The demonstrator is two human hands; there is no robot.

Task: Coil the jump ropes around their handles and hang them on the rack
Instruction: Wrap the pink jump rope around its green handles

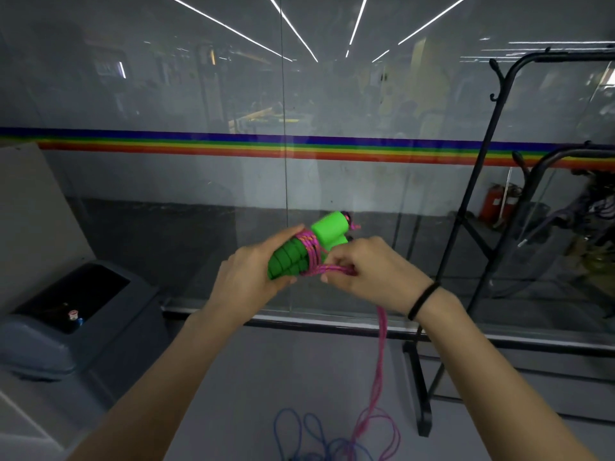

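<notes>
Two green foam jump-rope handles are held together in front of me, tilted up to the right. My left hand grips their lower ribbed part. A few turns of pink rope circle the handles. My right hand pinches the pink rope just right of the handles. The rest of the pink rope hangs from that hand to the floor. A blue rope lies in loops on the floor beside it. The black metal rack stands at the right.
A glass wall with a rainbow stripe is straight ahead. A grey bin with a dark lid opening stands at the lower left beside a pale cabinet. The rack's black foot rests on the floor near the ropes.
</notes>
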